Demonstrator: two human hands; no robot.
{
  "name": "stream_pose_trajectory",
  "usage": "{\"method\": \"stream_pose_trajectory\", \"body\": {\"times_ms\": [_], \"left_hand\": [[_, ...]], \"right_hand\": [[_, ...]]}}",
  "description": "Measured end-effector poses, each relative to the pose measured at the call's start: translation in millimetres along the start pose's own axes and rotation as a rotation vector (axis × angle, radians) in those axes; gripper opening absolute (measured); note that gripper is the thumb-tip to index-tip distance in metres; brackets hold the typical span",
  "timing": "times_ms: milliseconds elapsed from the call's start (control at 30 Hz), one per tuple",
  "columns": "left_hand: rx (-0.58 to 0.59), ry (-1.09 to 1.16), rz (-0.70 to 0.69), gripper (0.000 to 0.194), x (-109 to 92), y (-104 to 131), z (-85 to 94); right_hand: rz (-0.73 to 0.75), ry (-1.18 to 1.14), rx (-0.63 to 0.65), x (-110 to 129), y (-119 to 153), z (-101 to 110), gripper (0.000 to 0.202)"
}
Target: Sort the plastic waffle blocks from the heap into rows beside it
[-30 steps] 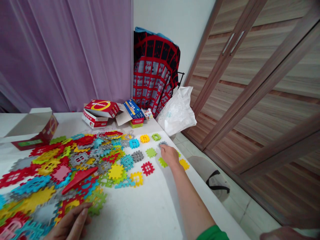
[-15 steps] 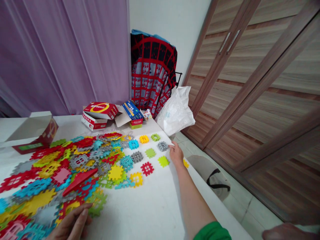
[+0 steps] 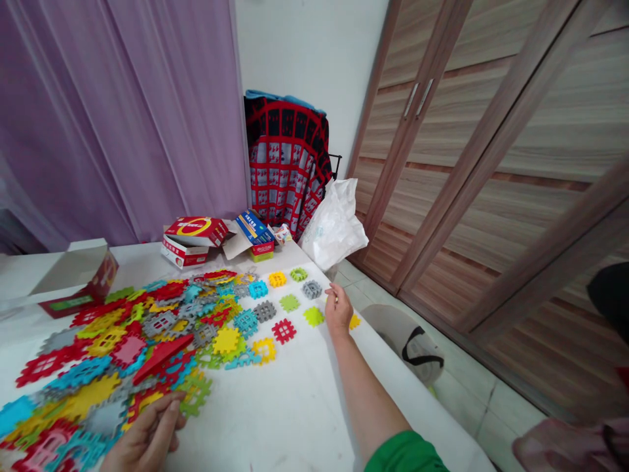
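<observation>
At the table's right edge is my right hand (image 3: 339, 309), its fingers loosely bent and apart, with nothing visible in them. Just left of its fingertips lies a grey notched plastic building piece (image 3: 312, 289). A lime green piece (image 3: 314, 317) is beside the wrist, and a yellow piece (image 3: 354, 321) shows on the hand's other side. My left hand (image 3: 147, 432) rests at the near edge of a mixed pile of building pieces, fingers loosely extended and holding nothing I can see. Nearest to it is a green window piece (image 3: 196, 391). A long red piece (image 3: 163, 358) lies atop the pile.
Red cartons (image 3: 194, 239) and a blue box (image 3: 253, 228) stand at the table's back. An opened carton (image 3: 78, 282) is at the left. A white plastic bag (image 3: 337, 223) stands past the far corner. Wooden wardrobe doors (image 3: 442, 164) rise to the right.
My right hand has drawn back slightly from the grey piece, its fingers lifted off. My left hand stays by the pile. The whole view has shifted a little.
</observation>
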State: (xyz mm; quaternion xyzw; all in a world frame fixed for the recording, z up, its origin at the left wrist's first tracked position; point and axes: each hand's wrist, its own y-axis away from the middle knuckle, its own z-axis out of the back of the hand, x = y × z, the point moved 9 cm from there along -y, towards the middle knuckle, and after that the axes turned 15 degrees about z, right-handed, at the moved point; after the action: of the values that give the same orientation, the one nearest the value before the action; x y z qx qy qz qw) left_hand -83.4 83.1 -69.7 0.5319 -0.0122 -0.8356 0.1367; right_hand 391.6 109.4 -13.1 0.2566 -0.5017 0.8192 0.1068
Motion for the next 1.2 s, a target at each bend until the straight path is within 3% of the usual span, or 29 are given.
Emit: {"method": "stream_pose_trajectory", "body": {"times_ms": [100, 200, 400, 567, 800, 1033, 1200], "left_hand": [[-0.025, -0.010, 0.040, 0.064, -18, 9, 1.1], [-0.027, -0.012, 0.049, 0.055, -29, 15, 1.7], [-0.010, -0.064, -0.022, 0.042, -30, 15, -1.5], [-0.065, -0.126, -0.073, 0.038, -32, 13, -1.5], [-0.051, -0.156, -0.086, 0.032, -45, 19, -2.8], [-0.053, -0.123, -0.195, 0.025, -40, 26, -3.4], [-0.095, -0.181, -0.200, 0.027, -38, 34, -2.3]], "right_hand": [[0.006, -0.028, 0.062, 13, 14, -4, 0.035], [0.003, -0.056, 0.186, 25, 31, -13, 0.034], [-0.078, 0.023, 0.442, 34, 59, -19, 0.030], [-0.073, 0.043, 0.486, 47, 71, -7, 0.028], [-0.021, 0.125, 0.554, 70, 77, 3, 0.025], [0.101, 0.194, 0.592, 100, 80, 4, 0.025], [0.182, 0.209, 0.612, 123, 89, -1, 0.026]]}}
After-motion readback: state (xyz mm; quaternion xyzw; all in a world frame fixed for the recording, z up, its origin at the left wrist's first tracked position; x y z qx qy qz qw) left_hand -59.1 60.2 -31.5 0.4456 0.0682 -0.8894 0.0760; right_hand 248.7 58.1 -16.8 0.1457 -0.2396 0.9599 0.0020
